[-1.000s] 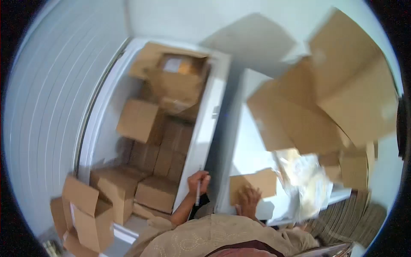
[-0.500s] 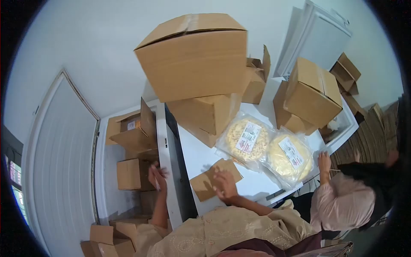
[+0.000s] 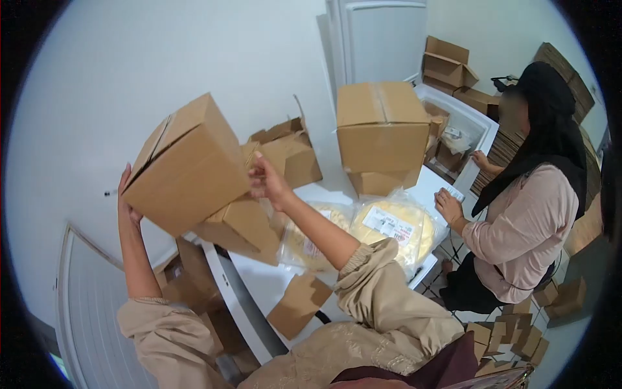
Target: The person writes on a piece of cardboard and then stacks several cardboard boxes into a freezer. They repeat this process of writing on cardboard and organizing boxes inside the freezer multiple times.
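A large taped cardboard box [image 3: 188, 178] sits on top of another carton [image 3: 243, 227], at the left of the white surface. My left hand [image 3: 129, 198] is pressed to its left side, fingers pointing up and thumb on the front. By the box's right edge is my right hand [image 3: 269, 183], its fingers apart and holding nothing. Below that arm lie two clear plastic bags of pale yellow rounds with white labels, one at the left [image 3: 298, 249] and one at the right [image 3: 424, 243]. A loose flat piece of cardboard [image 3: 300, 305] rests in front of me.
Two stacked boxes [image 3: 382, 142] stand at the back middle, and an open carton [image 3: 291, 152] behind the large box. To the right, a person [image 3: 525, 227] has hands on an open white chest freezer [image 3: 483, 133]. More cartons [image 3: 512, 330] lie on the floor.
My hands have risen from beside the freezer and the flat cardboard to the large box's sides. The view has turned right, showing more of the other person.
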A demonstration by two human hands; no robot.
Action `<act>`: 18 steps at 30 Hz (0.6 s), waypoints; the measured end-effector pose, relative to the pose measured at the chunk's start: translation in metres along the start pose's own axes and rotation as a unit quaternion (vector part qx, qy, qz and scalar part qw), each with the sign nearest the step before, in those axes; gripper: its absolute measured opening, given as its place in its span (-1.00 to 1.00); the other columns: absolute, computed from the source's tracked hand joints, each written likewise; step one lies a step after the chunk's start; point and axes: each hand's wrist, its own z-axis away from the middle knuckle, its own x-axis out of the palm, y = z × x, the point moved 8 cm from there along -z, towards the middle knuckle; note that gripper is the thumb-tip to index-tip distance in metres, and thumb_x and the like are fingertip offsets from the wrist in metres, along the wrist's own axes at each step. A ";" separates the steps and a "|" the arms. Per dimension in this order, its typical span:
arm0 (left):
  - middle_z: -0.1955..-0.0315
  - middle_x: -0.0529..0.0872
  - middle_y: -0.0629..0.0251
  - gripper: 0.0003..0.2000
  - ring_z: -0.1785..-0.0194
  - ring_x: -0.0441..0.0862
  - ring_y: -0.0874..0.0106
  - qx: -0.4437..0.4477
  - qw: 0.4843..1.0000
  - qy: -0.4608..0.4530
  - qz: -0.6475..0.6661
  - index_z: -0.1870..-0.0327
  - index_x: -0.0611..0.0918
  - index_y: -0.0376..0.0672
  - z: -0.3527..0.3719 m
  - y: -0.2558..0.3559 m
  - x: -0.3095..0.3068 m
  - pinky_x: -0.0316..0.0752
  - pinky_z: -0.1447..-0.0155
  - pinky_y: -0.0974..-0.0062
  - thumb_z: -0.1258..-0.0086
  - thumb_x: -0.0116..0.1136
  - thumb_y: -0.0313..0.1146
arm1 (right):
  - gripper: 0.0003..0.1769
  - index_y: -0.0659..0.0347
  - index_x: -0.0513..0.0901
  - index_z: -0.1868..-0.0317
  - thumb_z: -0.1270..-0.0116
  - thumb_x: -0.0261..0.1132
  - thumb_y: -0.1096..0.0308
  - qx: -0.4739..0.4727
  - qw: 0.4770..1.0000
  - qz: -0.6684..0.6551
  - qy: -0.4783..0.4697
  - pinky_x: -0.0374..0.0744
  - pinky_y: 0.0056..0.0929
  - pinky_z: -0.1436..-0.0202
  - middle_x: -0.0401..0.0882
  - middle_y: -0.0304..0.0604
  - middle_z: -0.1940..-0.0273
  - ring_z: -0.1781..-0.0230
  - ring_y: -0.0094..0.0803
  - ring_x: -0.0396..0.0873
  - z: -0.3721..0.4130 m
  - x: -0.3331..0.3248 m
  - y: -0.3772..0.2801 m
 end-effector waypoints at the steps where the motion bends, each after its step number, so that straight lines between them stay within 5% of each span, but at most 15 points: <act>1: 0.12 0.71 0.15 -0.50 0.11 0.69 0.34 0.005 1.000 -0.011 0.000 -0.04 0.57 -0.30 -0.002 -0.001 0.008 0.60 0.07 0.42 -0.35 0.07 0.01 | -0.43 0.16 0.42 -0.07 -0.34 0.10 -0.17 0.013 1.000 0.014 0.000 0.46 -0.40 0.22 0.37 -0.27 0.19 0.28 -0.49 0.35 -0.001 0.006 -0.006; 3: 0.26 0.74 0.12 -0.60 0.30 0.72 0.29 0.032 0.998 0.043 0.041 0.02 0.60 -0.30 0.001 -0.002 0.022 0.66 0.26 0.41 -0.36 0.04 -0.11 | -0.45 0.16 0.45 -0.01 -0.34 0.11 -0.17 0.019 0.999 0.027 0.004 0.42 -0.50 0.33 0.36 -0.32 0.31 0.41 -0.55 0.31 -0.009 0.010 -0.013; 6: 0.19 0.72 0.09 -0.56 0.24 0.71 0.30 0.038 0.997 0.030 0.060 -0.03 0.58 -0.31 -0.004 -0.002 0.009 0.64 0.15 0.39 -0.36 0.00 -0.09 | -0.46 0.20 0.48 0.01 -0.34 0.12 -0.14 -0.038 0.983 0.170 -0.060 0.31 -0.60 0.49 0.38 -0.36 0.43 0.53 -0.60 0.30 -0.026 0.024 -0.010; 8: 0.21 0.72 0.08 -0.59 0.25 0.72 0.30 0.039 0.997 0.035 0.059 0.00 0.59 -0.32 -0.004 -0.003 0.009 0.65 0.18 0.39 -0.37 0.00 -0.13 | -0.36 0.38 0.51 0.03 -0.30 0.15 -0.15 -0.131 0.974 0.185 -0.001 0.46 -0.45 0.10 0.49 -0.11 0.17 0.17 -0.41 0.48 -0.029 0.020 -0.014; 16: 0.21 0.72 0.14 -0.63 0.21 0.70 0.35 0.052 0.997 0.045 0.047 0.02 0.60 -0.28 0.004 0.003 -0.003 0.63 0.14 0.44 -0.36 0.05 -0.15 | -0.38 0.29 0.34 -0.22 -0.34 0.17 0.00 -0.067 0.994 0.070 -0.050 0.48 -0.53 0.17 0.45 -0.17 0.10 0.13 -0.49 0.48 -0.010 0.015 -0.007; 18: 0.11 0.69 0.20 -0.62 0.11 0.66 0.41 0.106 0.972 0.200 -0.069 -0.03 0.57 -0.27 0.017 0.026 -0.033 0.58 0.05 0.49 -0.36 0.08 -0.16 | -0.35 0.21 0.25 -0.30 -0.35 0.15 0.00 -0.054 0.996 0.034 -0.057 0.50 -0.49 0.10 0.38 -0.20 0.00 0.03 -0.49 0.45 0.004 -0.001 -0.008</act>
